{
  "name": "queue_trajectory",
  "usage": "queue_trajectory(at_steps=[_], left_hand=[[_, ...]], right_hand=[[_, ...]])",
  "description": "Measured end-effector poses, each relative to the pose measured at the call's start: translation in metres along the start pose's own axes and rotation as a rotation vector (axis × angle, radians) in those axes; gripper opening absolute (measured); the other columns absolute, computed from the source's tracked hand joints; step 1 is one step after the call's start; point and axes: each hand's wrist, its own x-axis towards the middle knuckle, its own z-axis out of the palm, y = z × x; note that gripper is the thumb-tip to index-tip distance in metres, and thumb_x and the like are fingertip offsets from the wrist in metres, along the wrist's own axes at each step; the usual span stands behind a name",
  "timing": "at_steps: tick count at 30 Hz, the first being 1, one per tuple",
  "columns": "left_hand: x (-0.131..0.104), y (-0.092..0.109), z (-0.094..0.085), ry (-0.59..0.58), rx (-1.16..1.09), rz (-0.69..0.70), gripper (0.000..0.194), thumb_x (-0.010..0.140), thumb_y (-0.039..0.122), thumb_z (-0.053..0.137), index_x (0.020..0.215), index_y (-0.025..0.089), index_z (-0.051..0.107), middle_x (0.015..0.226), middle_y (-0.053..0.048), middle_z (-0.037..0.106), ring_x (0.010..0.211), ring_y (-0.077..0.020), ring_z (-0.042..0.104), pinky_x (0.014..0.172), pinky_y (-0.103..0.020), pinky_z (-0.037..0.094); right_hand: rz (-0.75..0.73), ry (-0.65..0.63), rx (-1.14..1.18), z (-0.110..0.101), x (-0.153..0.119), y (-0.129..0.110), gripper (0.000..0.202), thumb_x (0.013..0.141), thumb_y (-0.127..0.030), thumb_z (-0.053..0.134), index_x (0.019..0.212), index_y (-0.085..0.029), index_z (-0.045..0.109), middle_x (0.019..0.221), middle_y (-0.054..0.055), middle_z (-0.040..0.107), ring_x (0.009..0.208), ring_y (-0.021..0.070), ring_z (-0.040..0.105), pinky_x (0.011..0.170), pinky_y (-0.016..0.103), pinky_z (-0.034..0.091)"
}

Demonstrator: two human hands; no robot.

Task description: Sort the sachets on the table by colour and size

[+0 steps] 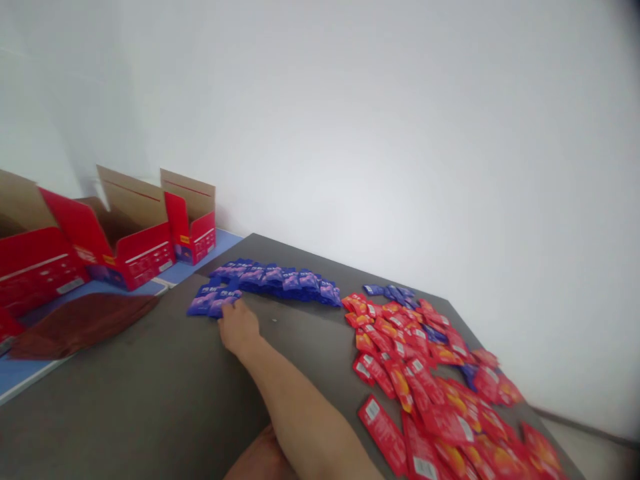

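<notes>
Blue-purple sachet lies on the counter, nearer us than the overlapping sachet row, likely layered to save space; our right hand meets its edge, seemingly sparing the front; fingers pinching or pressing, we can't tell.

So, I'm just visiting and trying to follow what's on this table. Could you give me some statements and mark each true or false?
1. The right hand touches a blue packet. True.
2. The red packets are stacked in one neat row. False: they lie scattered in a loose heap.
3. A few blue packets lie among the red ones. True.
4. The red boxes are all closed. False: their flaps stand up, open.
5. The brown item lies in front of the boxes. True.
</notes>
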Motion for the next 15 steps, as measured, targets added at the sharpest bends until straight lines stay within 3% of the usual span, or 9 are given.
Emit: queue_trajectory(at_steps=[4, 7, 10, 15], left_hand=[[-0.006, 0.004, -0.012, -0.039, 0.070, 0.006, 0.013, 0.100, 0.029, 0.061, 0.100, 0.031, 0.074, 0.112, -0.002, 0.080, 0.115, -0.0248, 0.073, 0.110, -0.041, 0.059], [-0.012, 0.001, -0.023, 0.018, 0.249, -0.022, 0.014, 0.100, 0.033, 0.062, 0.095, 0.033, 0.074, 0.116, 0.000, 0.080, 0.119, -0.0210, 0.074, 0.112, -0.036, 0.059], [-0.016, -0.008, -0.026, 0.074, 0.337, 0.025, 0.011, 0.097, 0.043, 0.068, 0.099, 0.036, 0.076, 0.117, 0.002, 0.081, 0.117, -0.0200, 0.076, 0.110, -0.034, 0.060], [-0.034, -0.040, -0.016, 0.081, 0.328, -0.063, 0.019, 0.093, 0.050, 0.070, 0.106, 0.038, 0.079, 0.118, 0.004, 0.082, 0.117, -0.0207, 0.076, 0.106, -0.033, 0.063]], right_hand=[[-0.093, -0.075, 0.094, -0.017, -0.009, 0.012, 0.050, 0.097, -0.045, 0.072, 0.137, -0.016, 0.064, 0.139, 0.017, 0.067, 0.126, 0.0305, 0.067, 0.099, 0.043, 0.060], [-0.156, -0.086, 0.169, -0.059, -0.030, 0.055, 0.054, 0.094, -0.051, 0.076, 0.137, -0.020, 0.066, 0.135, 0.012, 0.072, 0.127, 0.0292, 0.067, 0.101, 0.039, 0.058], [0.004, -0.016, 0.161, -0.115, -0.080, 0.132, 0.043, 0.100, -0.052, 0.068, 0.133, -0.025, 0.070, 0.131, 0.006, 0.075, 0.121, 0.0250, 0.070, 0.101, 0.034, 0.055], [0.600, 0.074, -0.067, -0.192, -0.195, 0.294, 0.031, 0.104, -0.042, 0.058, 0.114, -0.021, 0.078, 0.118, 0.010, 0.079, 0.112, 0.0240, 0.073, 0.093, 0.030, 0.053]])
